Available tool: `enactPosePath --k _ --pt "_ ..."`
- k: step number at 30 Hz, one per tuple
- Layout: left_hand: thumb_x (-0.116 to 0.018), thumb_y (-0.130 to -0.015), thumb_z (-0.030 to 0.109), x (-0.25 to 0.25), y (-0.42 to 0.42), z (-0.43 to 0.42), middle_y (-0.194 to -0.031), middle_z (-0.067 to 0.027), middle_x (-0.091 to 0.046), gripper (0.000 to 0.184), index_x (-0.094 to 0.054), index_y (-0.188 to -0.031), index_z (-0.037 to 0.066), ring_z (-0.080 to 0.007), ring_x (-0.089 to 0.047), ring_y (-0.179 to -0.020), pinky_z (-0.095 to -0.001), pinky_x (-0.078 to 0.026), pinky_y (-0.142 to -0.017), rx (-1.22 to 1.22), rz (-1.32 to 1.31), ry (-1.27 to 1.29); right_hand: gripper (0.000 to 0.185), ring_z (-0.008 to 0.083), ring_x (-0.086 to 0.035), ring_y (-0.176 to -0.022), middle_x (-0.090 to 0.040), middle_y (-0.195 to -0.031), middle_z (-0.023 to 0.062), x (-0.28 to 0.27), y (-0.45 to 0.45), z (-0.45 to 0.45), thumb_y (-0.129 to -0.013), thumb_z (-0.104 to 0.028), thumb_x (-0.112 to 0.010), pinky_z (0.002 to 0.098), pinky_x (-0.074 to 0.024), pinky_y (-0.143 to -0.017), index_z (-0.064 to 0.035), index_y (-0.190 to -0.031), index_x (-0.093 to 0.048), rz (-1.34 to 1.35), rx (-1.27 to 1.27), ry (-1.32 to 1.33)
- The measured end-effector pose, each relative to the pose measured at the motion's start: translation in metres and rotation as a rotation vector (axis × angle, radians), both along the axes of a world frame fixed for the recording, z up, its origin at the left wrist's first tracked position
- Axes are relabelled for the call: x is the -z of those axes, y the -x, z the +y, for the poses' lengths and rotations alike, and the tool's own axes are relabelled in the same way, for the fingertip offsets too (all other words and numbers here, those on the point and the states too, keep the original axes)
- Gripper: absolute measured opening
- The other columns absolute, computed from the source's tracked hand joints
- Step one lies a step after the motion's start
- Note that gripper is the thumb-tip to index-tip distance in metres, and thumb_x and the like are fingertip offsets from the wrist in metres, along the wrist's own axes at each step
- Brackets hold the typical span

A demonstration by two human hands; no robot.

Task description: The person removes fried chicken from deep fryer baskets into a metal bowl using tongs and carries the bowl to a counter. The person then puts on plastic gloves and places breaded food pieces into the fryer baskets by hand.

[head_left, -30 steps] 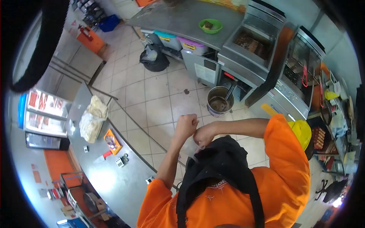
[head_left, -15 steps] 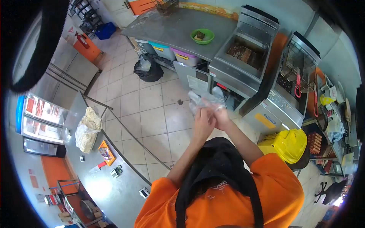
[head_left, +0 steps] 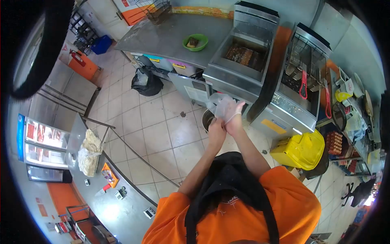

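Observation:
Out in front of my body, my left hand (head_left: 217, 132) is closed on the lower edge of a clear plastic glove (head_left: 222, 104). The glove partly covers my right hand (head_left: 233, 117), whose fingers reach up into the plastic with the thumb sticking out to the right. Both hands touch at the wrist side of the glove. Behind them, a metal pot (head_left: 207, 120) on the floor is partly hidden.
Two fryers (head_left: 245, 55) stand ahead, right of a steel counter (head_left: 162, 36) with a green bowl (head_left: 195, 42). A yellow bin (head_left: 300, 150) is at right, a black bag (head_left: 146, 83) on the floor. A steel table (head_left: 130, 215) runs along the left.
The clear plastic, first visible half a second ago, now sits partly over my right hand. The view has shifted, and the pot shows again behind my hands.

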State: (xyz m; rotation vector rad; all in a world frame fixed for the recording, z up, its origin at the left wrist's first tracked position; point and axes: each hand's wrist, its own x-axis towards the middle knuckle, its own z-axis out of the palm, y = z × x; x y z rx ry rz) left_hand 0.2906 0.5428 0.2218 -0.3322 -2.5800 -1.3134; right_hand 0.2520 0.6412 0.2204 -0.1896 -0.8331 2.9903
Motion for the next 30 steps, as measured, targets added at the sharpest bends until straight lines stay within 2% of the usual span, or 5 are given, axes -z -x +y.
enactPosePath --k 13,16,17,27,30 --pt "-0.065 -0.075 0.002 0.039 0.001 -0.009 -0.075 -0.015 -0.059 0.013 -0.058 -0.086 0.002 -0.0347 -0.059 -0.067 -0.0414 -0.047 -0.058 -0.086 0.125 -0.112 0.09 0.0367 -0.04 -0.128 -0.045 -0.139 0.0123 0.018 0.044 -0.005 -0.082 -0.083 -0.028 0.0618 -0.0259 -0.106 -0.0212 -0.147 -0.035 -0.273 -0.36 0.168" --pt "-0.06 -0.081 0.004 -0.004 0.004 -0.066 -0.089 -0.0191 -0.061 0.02 -0.059 -0.101 0.001 -0.0392 -0.061 -0.079 -0.0433 -0.05 -0.07 -0.197 -0.151 -0.277 0.098 0.0364 -0.039 -0.129 -0.041 -0.145 0.0121 0.016 0.057 -0.058 -0.079 -0.087 -0.021 0.0592 -0.0263 -0.107 -0.0193 -0.149 -0.032 -0.303 -0.7 0.108" --pt "-0.061 -0.086 0.014 -0.027 0.022 -0.093 -0.098 -0.0204 -0.063 0.022 -0.058 -0.103 -0.001 -0.04 -0.062 -0.081 -0.0439 -0.051 -0.071 -0.374 0.272 -0.172 0.1 0.0369 -0.042 -0.126 -0.04 -0.145 0.0131 0.017 0.054 -0.079 -0.078 -0.087 -0.021 0.0596 -0.0292 -0.106 -0.0175 -0.149 -0.032 -0.243 -0.84 0.117" --pt "-0.062 -0.09 0.034 0.008 0.061 -0.372 -0.076 -0.0223 -0.063 0.03 -0.061 -0.088 0.004 -0.0419 -0.063 -0.075 -0.0501 -0.048 -0.062 -1.087 -0.136 -0.117 0.097 0.0416 -0.041 -0.128 -0.04 -0.146 0.0132 0.011 0.128 -0.297 -0.081 -0.085 -0.018 0.0582 -0.0382 -0.1 -0.0169 -0.149 -0.03 -0.106 -1.464 0.213" --pt "-0.064 -0.087 0.029 -0.05 0.066 -0.404 -0.094 -0.0222 -0.061 0.028 -0.061 -0.095 0.003 -0.0396 -0.061 -0.086 -0.0453 -0.048 -0.07 -1.204 0.373 0.144 0.091 0.043 -0.033 -0.134 -0.034 -0.151 0.0132 -0.002 0.15 -0.384 -0.083 -0.082 -0.02 0.0639 -0.0289 -0.106 -0.0244 -0.153 -0.018 -0.157 -1.425 0.402"
